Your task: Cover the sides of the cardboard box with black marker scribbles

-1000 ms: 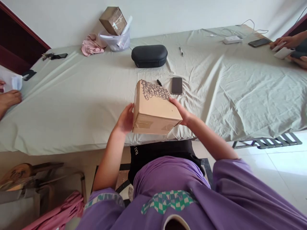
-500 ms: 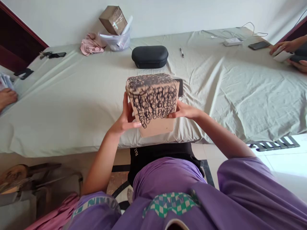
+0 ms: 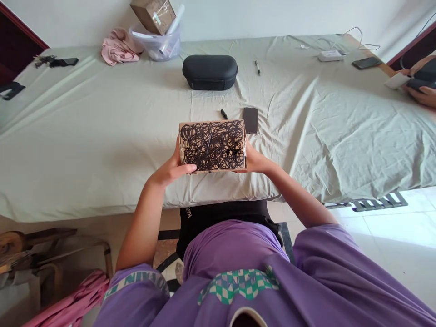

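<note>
Box: a small cardboard box held over the near edge of the bed, its upper face covered in dense black scribble; flat sides, square corners, tape along the left rim.
Left hand: the left hand clasps the box's left end, thumb under the near edge, fingers behind.
Right hand: the right hand grasps the right end, mostly hidden by the box.
Bed: a sheet, pale grey-green cloth, smooth on the left and creased on the right; its near edge runs just below the box, with wide bare room to the left.
Near the box: a pen and a dark phone lie just beyond it, close to the far edge of the box.
Further back: a black oval case, a second pen, pink cloth, a clear tub holding another box.
Right edge: another person's hand, well apart.
</note>
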`<state>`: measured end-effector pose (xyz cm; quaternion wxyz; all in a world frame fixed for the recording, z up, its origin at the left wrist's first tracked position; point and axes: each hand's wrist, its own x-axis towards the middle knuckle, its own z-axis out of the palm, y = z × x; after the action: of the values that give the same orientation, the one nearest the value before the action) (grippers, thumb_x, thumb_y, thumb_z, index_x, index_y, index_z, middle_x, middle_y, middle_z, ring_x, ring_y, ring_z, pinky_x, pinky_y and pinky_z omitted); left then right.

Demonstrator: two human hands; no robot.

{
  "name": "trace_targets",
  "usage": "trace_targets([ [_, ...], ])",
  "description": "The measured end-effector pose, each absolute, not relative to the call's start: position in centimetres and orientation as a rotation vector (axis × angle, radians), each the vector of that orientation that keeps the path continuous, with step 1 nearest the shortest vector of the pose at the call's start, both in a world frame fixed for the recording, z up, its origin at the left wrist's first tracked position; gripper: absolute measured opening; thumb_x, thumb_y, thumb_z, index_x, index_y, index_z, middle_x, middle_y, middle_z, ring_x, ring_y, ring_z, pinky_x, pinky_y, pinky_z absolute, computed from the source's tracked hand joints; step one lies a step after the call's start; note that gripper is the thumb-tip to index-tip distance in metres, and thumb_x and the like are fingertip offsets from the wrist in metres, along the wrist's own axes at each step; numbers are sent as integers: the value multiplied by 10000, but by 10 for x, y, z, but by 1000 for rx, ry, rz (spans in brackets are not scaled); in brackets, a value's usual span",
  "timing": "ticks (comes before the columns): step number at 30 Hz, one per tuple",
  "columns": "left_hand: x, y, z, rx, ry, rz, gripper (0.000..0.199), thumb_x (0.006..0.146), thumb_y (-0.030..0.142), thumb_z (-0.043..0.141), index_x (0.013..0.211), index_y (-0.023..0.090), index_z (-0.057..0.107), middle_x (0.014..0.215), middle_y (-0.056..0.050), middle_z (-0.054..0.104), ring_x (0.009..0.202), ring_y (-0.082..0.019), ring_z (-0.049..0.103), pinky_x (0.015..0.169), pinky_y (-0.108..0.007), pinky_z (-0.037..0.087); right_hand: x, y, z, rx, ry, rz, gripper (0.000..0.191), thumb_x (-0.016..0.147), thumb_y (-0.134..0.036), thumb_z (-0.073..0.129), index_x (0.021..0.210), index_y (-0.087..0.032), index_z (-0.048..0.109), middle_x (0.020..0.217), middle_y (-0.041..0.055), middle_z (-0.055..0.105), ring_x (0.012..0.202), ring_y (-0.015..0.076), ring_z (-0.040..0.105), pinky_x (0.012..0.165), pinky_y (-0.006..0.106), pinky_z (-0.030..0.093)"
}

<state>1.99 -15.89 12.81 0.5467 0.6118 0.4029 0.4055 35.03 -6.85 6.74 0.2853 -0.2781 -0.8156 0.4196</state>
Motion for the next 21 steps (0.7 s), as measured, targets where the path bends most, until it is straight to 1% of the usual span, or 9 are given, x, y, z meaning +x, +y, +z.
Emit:
trace_targets([
  [3,30,-164,141,1360,1121,978,1175,788,425,957,1786,335,343,1597,-114,641,1570,-473,532,1377,-674,409,350,-71,75,-767,-2159,1164,1506,621,-675,996,1838,-282,201,1948,115,35,1797,513,76,1328,726,465],
  [7,34,-162,138,1336,1098,1039,1131,764,387,942,1760,308,410,1609,-102,652,1633,-465,475,1410,-632,376,348,-72,81,-795,-2136,1200,1428,622,-614,985,1818,-300,270,1928,111,137,1809,484,0,1355,737,414],
  [10,30,-159,125,1290,1055,1124,1062,730,394,887,1712,295,495,1719,-67,583,1701,-443,400,1455,-573,310,344,-70,80,-760,-2137,1209,1478,635,-561,985,1842,-305,171,1945,117,71,1809,481,-20,1372,755,353],
  [13,30,-155,117,1234,1127,1207,1062,747,390,871,1729,376,467,1790,-2,516,1715,-405,394,1472,-551,278,341,-64,76,-715,-2159,1203,1522,684,-551,984,1861,-294,54,1958,133,-11,1813,472,-26,1378,730,349],
  [15,32,-152,117,1231,1134,1226,1112,756,469,920,1749,416,423,1767,-7,539,1726,-390,384,1471,-555,281,338,-60,73,-691,-2179,1205,1539,715,-590,972,1865,-268,1,1959,146,-62,1820,445,-43,1388,690,359],
  [18,37,-145,116,1289,978,1292,1256,690,810,935,1751,400,401,1732,-77,567,1759,-377,335,1453,-553,315,331,-56,68,-669,-2168,1240,1539,753,-659,945,1864,-218,-24,1954,172,-128,1827,414,-15,1399,630,371],
  [19,39,-142,114,1318,926,1339,1336,634,894,923,1749,378,398,1726,-106,567,1765,-378,321,1443,-553,325,328,-56,66,-676,-2153,1257,1519,760,-678,940,1864,-219,2,1955,172,-123,1828,410,5,1400,619,372],
  [20,40,-138,111,1339,901,1375,1414,583,927,931,1750,340,389,1714,-135,570,1769,-383,304,1431,-557,328,326,-55,65,-691,-2139,1272,1491,756,-699,940,1863,-228,57,1959,169,-91,1828,408,25,1406,613,361],
  [21,41,-135,107,1328,902,1378,1478,542,903,970,1752,302,370,1700,-154,573,1778,-383,270,1422,-561,314,324,-54,64,-707,-2130,1286,1468,730,-722,951,1854,-238,138,1962,167,-31,1826,410,41,1417,611,339],
])
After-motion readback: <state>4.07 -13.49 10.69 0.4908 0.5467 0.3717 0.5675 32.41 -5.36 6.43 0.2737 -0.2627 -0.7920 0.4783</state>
